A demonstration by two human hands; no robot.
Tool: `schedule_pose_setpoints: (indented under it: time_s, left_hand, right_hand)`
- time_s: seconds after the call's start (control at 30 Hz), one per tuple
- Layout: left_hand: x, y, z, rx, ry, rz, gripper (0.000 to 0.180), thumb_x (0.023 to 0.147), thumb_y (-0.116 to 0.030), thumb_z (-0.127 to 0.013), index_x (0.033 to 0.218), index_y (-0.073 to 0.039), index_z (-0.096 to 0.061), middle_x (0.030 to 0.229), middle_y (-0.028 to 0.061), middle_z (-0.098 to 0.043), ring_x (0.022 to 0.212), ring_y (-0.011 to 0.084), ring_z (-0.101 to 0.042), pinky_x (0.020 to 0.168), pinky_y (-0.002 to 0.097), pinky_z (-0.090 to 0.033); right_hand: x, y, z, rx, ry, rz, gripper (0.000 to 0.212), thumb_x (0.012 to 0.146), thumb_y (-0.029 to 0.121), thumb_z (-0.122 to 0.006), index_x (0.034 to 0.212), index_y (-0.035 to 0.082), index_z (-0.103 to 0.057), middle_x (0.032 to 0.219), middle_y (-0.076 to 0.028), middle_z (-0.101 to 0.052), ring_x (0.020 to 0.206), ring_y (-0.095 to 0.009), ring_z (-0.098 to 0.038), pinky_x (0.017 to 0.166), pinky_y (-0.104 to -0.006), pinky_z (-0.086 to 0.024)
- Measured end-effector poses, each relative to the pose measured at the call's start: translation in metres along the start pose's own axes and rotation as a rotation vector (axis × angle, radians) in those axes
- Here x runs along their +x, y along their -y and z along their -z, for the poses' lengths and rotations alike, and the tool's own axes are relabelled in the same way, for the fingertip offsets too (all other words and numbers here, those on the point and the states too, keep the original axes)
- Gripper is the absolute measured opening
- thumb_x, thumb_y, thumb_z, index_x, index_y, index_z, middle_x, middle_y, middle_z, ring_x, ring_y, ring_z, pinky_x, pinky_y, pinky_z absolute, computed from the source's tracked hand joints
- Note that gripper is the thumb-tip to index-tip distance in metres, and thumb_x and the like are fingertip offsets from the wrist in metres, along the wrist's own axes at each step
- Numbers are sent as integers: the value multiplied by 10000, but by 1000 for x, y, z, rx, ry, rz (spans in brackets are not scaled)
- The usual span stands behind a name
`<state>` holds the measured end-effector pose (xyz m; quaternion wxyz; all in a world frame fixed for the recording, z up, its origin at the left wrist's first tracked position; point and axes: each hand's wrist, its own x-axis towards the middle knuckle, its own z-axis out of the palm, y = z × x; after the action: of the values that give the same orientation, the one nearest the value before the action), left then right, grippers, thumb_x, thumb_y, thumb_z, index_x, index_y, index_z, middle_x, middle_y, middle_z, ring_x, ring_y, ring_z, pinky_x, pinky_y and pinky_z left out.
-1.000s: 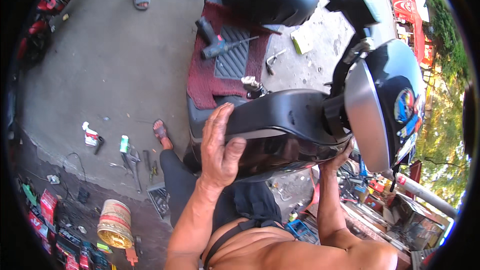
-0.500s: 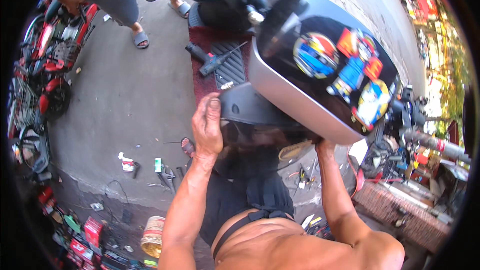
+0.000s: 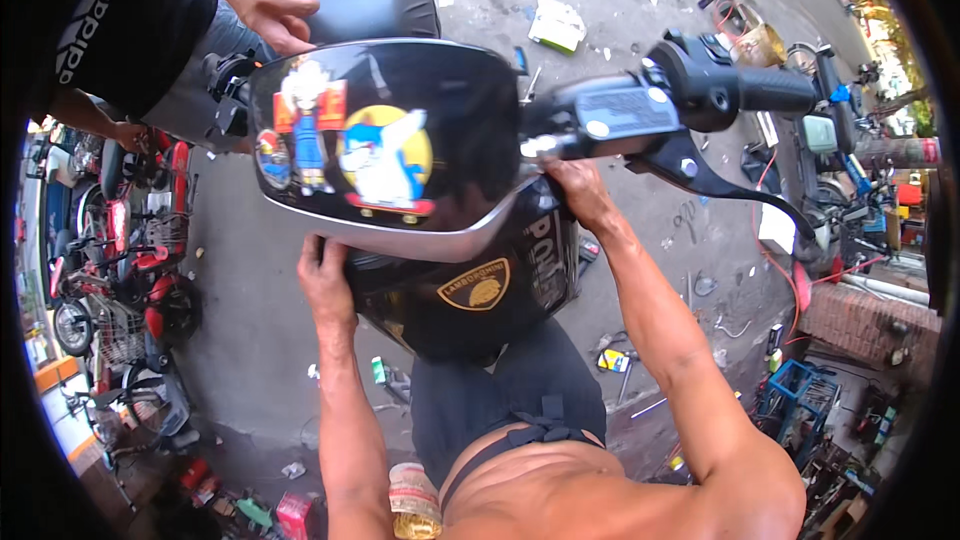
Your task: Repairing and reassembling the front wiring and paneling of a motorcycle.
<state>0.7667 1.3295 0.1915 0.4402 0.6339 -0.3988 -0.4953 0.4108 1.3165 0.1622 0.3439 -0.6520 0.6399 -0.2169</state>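
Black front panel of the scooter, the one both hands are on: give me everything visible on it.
The black front panel is glossy, plastic by the look, curved and bulging toward the camera, with a gold shield-shaped badge on its face. It sits under the sticker-covered dark windscreen and beside the handlebar. The left hand grips its left edge; the right hand holds its upper right edge.

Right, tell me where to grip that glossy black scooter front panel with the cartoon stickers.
Grip the glossy black scooter front panel by its two lower side edges, from underneath, as the left hand and right hand do. Its wide, curved, smooth face offers no hold; the grey rim does, probably.
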Motion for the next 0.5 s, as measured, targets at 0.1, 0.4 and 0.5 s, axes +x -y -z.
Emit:
schedule_pose_setpoints:
  time_s: [0.1,0.4,0.5]
  left_hand:
    - [2,-4,-1,-31,-68,-36,282,866,-118,-533,1090,45,-583,982,66,-623,880,134,-557,807,269,-441]
    - [1,-4,1,44,-82,-17,296,848,-238,-543,1028,-14,-615,878,52,-623,713,148,-590,656,276,-479]
    - [1,-8,-9,-26,-135,147,288,860,-230,-526,1042,-23,-610,919,63,-627,755,170,-609,687,296,-499]
  right_hand:
    - [5,21,-4,424,-167,176,301,891,235,-584,1087,8,-609,1035,-104,-634,965,-218,-578,862,-357,-448]
    - [-22,10,-5,743,-362,-10,427,961,279,-433,1243,-37,-486,1259,-190,-542,1198,-293,-496,1012,-357,-362]
    - [-50,-55,-41,793,-293,-75,530,974,389,-389,1289,-31,-457,1312,-180,-504,1281,-270,-415,1062,-352,-294]
